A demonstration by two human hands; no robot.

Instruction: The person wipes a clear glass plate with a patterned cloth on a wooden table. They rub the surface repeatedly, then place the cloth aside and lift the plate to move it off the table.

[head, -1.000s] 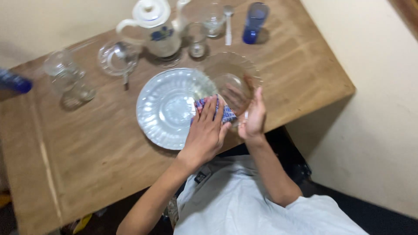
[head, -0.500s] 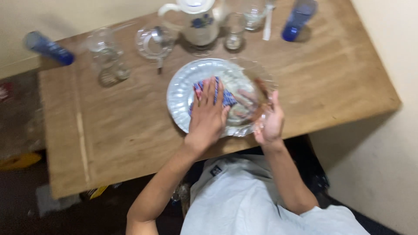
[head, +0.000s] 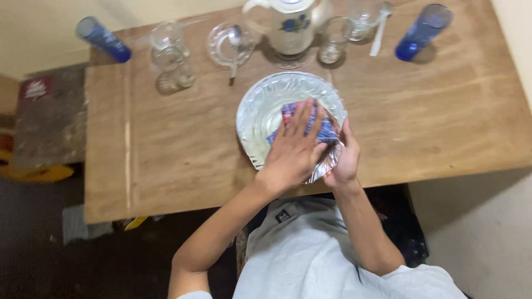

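Pressing flat on a blue and red patterned cloth (head: pixel 316 124), my left hand (head: pixel 293 152) lies spread, fingers extended, pinning the cloth against the inside of a clear glass bowl (head: pixel 332 158). My right hand (head: pixel 344 160) is curled around the bowl's near right edge, thumb up along the rim, gripping it. The bowl sits tilted over a large clear glass plate (head: pixel 255 119) near the front of the wooden bench (head: pixel 166 155).

Risk, as I judge it: glass bears on glass, so hard wiping pressure could chip either rim or skid the plate. The bowl is held at one edge only; a slip of the right hand could drop it onto the plate or off the near edge.

Further out stand a white teapot (head: pixel 291 25), a small glass (head: pixel 333 41), a saucer with spoon (head: pixel 230 41) and two blue tumblers (head: pixel 102 39) (head: pixel 422 30), clear of the elbows for now.
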